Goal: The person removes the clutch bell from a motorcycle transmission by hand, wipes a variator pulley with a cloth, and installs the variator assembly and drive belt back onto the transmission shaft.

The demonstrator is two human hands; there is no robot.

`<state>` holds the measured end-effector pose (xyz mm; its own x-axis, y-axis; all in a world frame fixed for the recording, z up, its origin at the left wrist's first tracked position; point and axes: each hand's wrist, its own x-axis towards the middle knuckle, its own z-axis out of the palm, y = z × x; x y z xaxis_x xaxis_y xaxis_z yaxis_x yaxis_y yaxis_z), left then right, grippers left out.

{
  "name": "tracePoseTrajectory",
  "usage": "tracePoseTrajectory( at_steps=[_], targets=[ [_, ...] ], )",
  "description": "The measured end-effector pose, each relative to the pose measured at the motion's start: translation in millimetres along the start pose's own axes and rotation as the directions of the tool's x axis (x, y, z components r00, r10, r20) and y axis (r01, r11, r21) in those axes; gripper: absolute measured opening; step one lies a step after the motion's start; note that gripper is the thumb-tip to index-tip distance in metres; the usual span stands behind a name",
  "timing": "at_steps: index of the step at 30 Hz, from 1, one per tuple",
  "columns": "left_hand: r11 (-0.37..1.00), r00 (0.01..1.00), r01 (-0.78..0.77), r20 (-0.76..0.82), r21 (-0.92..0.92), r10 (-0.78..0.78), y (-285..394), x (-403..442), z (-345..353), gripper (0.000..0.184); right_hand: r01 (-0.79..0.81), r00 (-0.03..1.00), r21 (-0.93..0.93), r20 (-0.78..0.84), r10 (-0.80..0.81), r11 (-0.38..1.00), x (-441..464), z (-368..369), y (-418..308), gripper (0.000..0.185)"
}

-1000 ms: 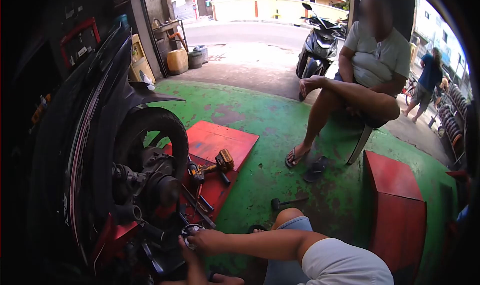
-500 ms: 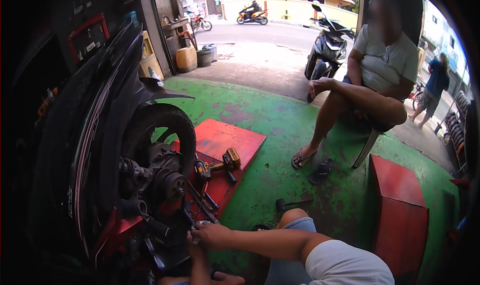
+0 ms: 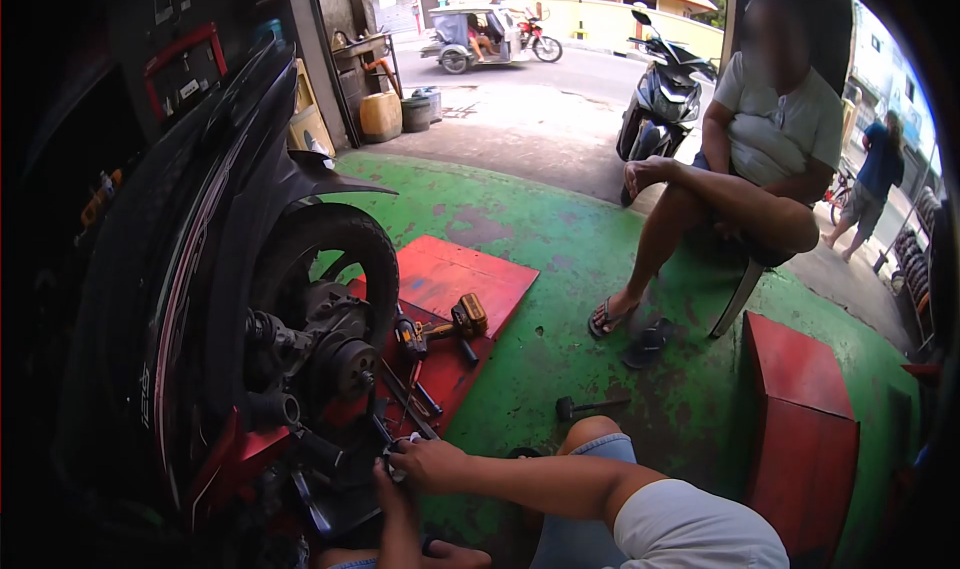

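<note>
Close together at the lower centre, my right hand (image 3: 432,465) and my left hand (image 3: 392,491) are both closed round a small light and dark part (image 3: 396,459), mostly hidden by the fingers. Just left of them stands a motorbike (image 3: 190,299) with its rear wheel (image 3: 383,259) and a round drum-like engine part (image 3: 350,369) exposed. Beyond my hands, a yellow and black power drill (image 3: 468,316), a second power tool (image 3: 410,336) and several long hand tools (image 3: 408,399) lie on a red platform (image 3: 470,269).
A hammer (image 3: 590,406) lies on the green floor (image 3: 540,329). One person (image 3: 780,119) sits on a chair at the right, near a red ramp (image 3: 800,409). A scooter (image 3: 660,99) is parked at the entrance. Another person (image 3: 875,179) stands outside; a tricycle (image 3: 480,39) is on the road.
The view has shifted, so the scene sits further right. My hands have turned the small part, which shows less than before. Outside, a tricycle has appeared and the earlier orange motorbike is gone.
</note>
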<state>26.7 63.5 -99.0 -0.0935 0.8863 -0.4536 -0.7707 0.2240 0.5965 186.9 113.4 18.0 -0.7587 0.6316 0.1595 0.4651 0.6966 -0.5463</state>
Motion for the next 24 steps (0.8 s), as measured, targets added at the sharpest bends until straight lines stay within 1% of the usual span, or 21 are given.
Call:
tracePoseTrajectory(
  at_steps=[1,2,3,4,5,6,7,8,9,12,14,15,17,19,20,21,22,23,24],
  targets=[
    [1.0,1.0,-0.001,-0.001,0.003,0.001,-6.5,9.4,-10.4,0.055,0.001,1.0,0.003,-0.002,-0.001,1.0,1.3,0.7,1.1,0.033],
    [0.963,0.995,-0.095,-0.002,0.251,0.099,-15.3,21.0,-26.1,0.055,-0.045,0.997,0.011,-0.055,0.046,0.999,3.3,3.5,3.5,0.033],
    [0.858,0.981,-0.18,0.022,0.481,0.194,-23.6,30.9,-39.1,0.054,-0.089,0.99,0.021,-0.106,0.091,0.996,4.8,4.7,6.9,0.033],
    [0.784,0.971,-0.213,0.039,0.584,0.235,-24.8,27.2,-39.4,0.054,-0.131,0.979,0.03,-0.154,0.134,0.991,5.4,4.9,9.4,0.033],
    [0.696,0.959,-0.24,0.055,0.677,0.277,-21.5,17.3,-27.8,0.054,-0.131,0.98,0.038,-0.145,0.135,0.991,4.6,5.4,8.9,0.033],
    [0.805,0.974,-0.181,-0.012,0.565,0.227,-18.9,5.4,-15.3,0.053,-0.178,0.973,0.019,-0.149,0.179,0.984,4.1,2.4,10.2,0.033],
    [0.892,0.983,-0.126,-0.068,0.433,0.172,-10.1,-8.9,15.6,0.052,-0.222,0.964,-0.005,-0.154,0.219,0.975,4.6,-4.2,13.7,0.033],
    [0.955,0.987,-0.069,-0.119,0.289,0.107,-4.1,-16.4,32.9,0.051,-0.267,0.953,-0.024,-0.157,0.26,0.963,3.7,-7.8,15.7,0.034],
    [0.956,0.985,-0.065,-0.135,0.286,0.107,-1.4,-16.8,36.8,0.051,-0.262,0.956,-0.017,-0.144,0.258,0.965,2.5,-8.5,17.8,0.034],
    [0.991,0.986,-0.075,-0.138,0.114,0.091,1.2,-16.5,33.2,0.049,-0.194,0.978,-0.079,-0.087,0.187,0.978,1.8,-6.6,24.3,0.032],
    [0.985,0.977,-0.134,-0.151,0.104,0.149,-5.0,-1.4,6.2,0.05,-0.129,0.991,-0.04,0.015,0.129,0.991,3.2,-18.4,10.8,0.031],
    [0.985,0.972,-0.115,-0.189,0.132,0.139,-5.2,-3.1,5.1,0.05,-0.077,0.994,-0.024,0.076,0.079,0.997,3.5,-19.4,6.9,0.03],
    [0.975,0.958,-0.098,-0.246,0.201,0.148,-6.5,-4.7,12.6,0.052,0.016,1.0,0.046,0.008,-0.017,0.999,3.0,-4.9,6.4,0.027],
    [0.956,0.942,-0.078,-0.294,0.283,0.164,-19.3,-6.1,13.0,0.053,-0.01,0.997,0.012,-0.074,0.011,1.0,5.2,0.4,7.7,0.026],
    [0.946,0.933,-0.074,-0.313,0.317,0.178,-23.5,0.6,10.4,0.053,-0.042,0.992,-0.036,-0.116,0.038,0.998,9.4,1.2,15.9,0.026],
    [0.93,0.946,-0.069,-0.272,0.362,0.176,-17.8,-5.6,17.6,0.05,-0.079,0.985,-0.078,-0.159,0.066,0.994,10.8,3.2,24.1,0.026],
    [0.911,0.959,-0.066,-0.227,0.406,0.171,-9.3,-13.5,25.6,0.046,-0.122,0.982,-0.087,-0.153,0.108,0.989,11.2,-0.3,29.0,0.027],
    [0.916,0.946,-0.067,-0.266,0.395,0.183,-6.1,-16.2,29.5,0.046,-0.169,0.976,-0.107,-0.159,0.151,0.98,13.5,-8.5,32.6,0.027],
    [0.957,0.951,-0.091,-0.262,0.274,0.166,-6.6,-18.0,33.9,0.046,-0.176,0.974,-0.109,-0.166,0.156,0.978,13.9,-13.7,34.0,0.026]
  ],
)
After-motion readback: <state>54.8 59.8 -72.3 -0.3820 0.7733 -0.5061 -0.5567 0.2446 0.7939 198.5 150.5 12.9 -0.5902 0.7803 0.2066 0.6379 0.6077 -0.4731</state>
